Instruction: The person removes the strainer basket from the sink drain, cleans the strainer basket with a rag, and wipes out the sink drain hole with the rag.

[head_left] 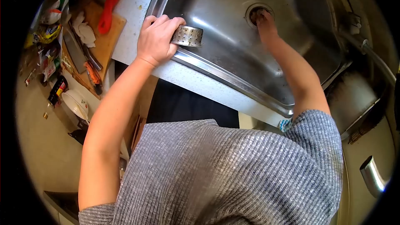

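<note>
At the sink's front-left rim, my left hand (157, 37) is closed around a perforated metal sink strainer basket (187, 36). The strainer is tilted on its side, with its holed wall toward the basin. My right arm reaches across the stainless steel sink (221, 54). My right hand (265, 21) is down at the round drain opening (252, 24), its fingers partly inside. Those fingertips are hidden in the hole, so whether they grip anything does not show.
On the left, a wooden cutting board (118, 27) carries a red-handled tool (109, 10), a cleaver (75, 50) and orange-handled scissors (92, 73). A bowl (76, 103) sits lower left. A metal faucet pipe (379, 64) runs along the right.
</note>
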{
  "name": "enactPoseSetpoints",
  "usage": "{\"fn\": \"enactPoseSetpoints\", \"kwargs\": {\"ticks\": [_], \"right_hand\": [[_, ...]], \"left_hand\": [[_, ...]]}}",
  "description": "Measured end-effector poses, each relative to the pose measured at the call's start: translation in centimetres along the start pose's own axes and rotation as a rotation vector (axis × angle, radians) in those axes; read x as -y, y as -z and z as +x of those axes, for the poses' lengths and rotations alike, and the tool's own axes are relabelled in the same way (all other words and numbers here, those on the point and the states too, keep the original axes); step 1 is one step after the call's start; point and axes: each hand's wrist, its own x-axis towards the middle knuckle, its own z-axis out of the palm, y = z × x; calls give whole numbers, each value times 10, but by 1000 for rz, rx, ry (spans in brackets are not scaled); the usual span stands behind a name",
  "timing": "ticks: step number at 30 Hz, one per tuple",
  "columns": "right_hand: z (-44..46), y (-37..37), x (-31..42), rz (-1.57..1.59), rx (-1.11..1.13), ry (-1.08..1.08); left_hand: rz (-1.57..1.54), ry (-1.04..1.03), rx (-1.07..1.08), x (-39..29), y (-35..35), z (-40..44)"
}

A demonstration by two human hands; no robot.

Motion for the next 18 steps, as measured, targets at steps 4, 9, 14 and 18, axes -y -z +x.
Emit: {"fn": "enactPoseSetpoints", "kwargs": {"ticks": [4,9,14,18], "right_hand": [[26,9,0,-61,212,46],[40,24,-9,308,303,-24],[55,31,-10,1017,276,-526],[35,26,-7,1090,38,-510]], "left_hand": [[8,10,16,0,0,-1],[27,12,13,-2,2,0],[5,20,28,1,0,0],[-4,26,28,0,-1,-1]]}}
